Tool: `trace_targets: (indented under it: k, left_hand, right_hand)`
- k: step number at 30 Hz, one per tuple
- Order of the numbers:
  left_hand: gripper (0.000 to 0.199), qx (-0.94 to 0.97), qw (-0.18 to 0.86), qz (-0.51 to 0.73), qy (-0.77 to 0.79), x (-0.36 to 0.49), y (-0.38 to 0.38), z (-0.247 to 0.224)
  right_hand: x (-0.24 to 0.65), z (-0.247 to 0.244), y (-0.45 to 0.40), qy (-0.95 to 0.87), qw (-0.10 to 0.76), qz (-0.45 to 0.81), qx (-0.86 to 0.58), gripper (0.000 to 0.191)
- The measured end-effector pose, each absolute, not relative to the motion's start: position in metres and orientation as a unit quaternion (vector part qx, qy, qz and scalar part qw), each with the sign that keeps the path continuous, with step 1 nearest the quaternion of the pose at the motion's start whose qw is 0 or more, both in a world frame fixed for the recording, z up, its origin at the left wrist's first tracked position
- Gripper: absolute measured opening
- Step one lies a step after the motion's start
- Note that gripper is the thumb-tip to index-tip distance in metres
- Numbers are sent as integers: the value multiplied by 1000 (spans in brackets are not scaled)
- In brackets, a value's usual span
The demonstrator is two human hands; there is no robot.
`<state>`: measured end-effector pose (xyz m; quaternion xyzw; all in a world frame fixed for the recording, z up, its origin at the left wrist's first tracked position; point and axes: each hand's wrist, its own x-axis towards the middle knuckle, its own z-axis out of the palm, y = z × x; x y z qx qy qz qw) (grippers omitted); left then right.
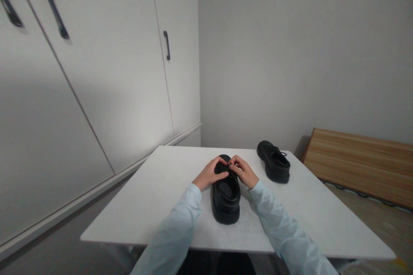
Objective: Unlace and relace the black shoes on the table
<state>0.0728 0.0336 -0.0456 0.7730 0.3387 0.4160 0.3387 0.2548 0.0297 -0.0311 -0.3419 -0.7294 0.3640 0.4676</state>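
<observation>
A black lace-up shoe stands on the white table in front of me, toe pointing away and heel toward me. My left hand is over the shoe's left side, its thumb and fingers curled around the lacing. From the other side, my right hand pinches the dark shoelace near the top of the tongue. The fingertips of both hands nearly meet there. The lace is thin and dark against the black upper, so its exact path between the fingers is hard to see.
A second black shoe stands near the table's far right corner, a lace loop sticking out. White cabinets with dark handles line the left side. A grey wall is behind the table, and a wood-grain panel lies to the right.
</observation>
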Motion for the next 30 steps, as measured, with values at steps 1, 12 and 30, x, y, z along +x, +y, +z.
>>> trace_targets:
  k: [1, 12, 30]
  left_hand:
    - [33, 773, 336, 418, 338, 73, 33, -45]
    - [23, 793, 291, 438, 309, 76, 32, -41]
    - [16, 800, 350, 383, 302, 71, 29, -31]
  right_hand:
    - [255, -32, 31, -718, 480, 369, -343, 20]
    - [254, -30, 33, -605, 592, 419, -330, 16]
    - [287, -8, 34, -440, 644, 564, -269, 29]
